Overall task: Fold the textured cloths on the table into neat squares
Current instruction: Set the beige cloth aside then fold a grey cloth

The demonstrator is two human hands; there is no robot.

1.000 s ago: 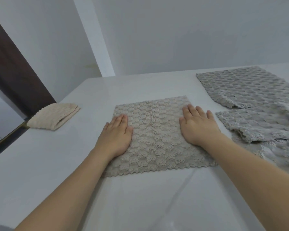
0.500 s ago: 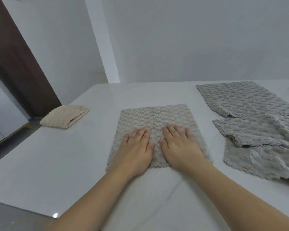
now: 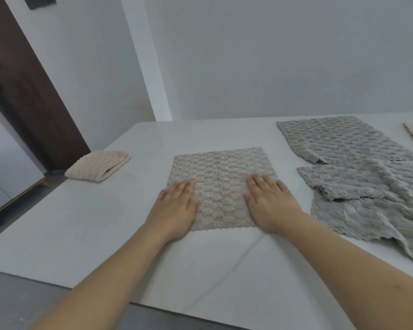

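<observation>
On the white table (image 3: 81, 225), the beige cloth (image 3: 221, 177) is lying flat at the centre, grey cloths (image 3: 358, 177) waiting at right, a folded cream cloth (image 3: 98, 166) far left. The left hand (image 3: 177, 206) and right hand (image 3: 270, 206), fingers straight and grasping nothing, are spreading apart from the middle, likely smoothing before folding.

At the centre of the frame lies a beige-grey cloth (image 3: 221, 184) with a raised scallop-shell pattern in rows and a zigzag edge. The folded cloth (image 3: 98, 168) at left is cream with the same bumpy texture. The cloths (image 3: 358, 177) at right are light grey, likewise scalloped. The worktop (image 3: 86, 225) is glossy white with faint grey veins. Upper left, a door (image 3: 22, 91) is dark brown.
</observation>
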